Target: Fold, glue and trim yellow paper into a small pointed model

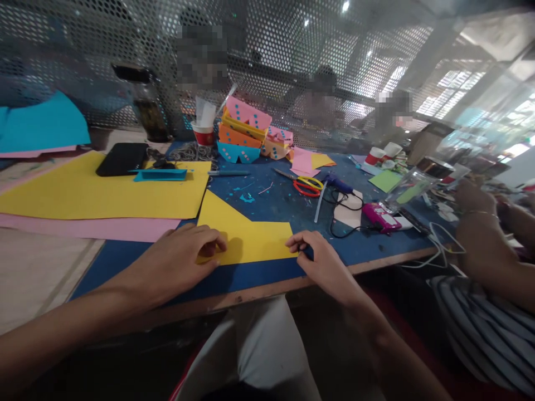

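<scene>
Across the blue tabletop (pixel 271 209), near its front edge, angled yellow paper (pixel 259 239) lies flat, presumably for easy reach. Loosely curled with thumb apart, the left hand (pixel 175 256) covers its lower-left corner, perhaps steadying it; the right hand (pixel 324 257) meets its right edge, pinch uncertain. Beneath those fingers, a dark patch (pixel 308 252) is unidentifiable.

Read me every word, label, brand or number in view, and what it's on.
Nothing legible.
Magenta device: pale markings, too small and blurred to read.
Red-and-white cup near the mesh screen: any print is too blurred to read.
Cut yellow paper: no writing visible.
</scene>
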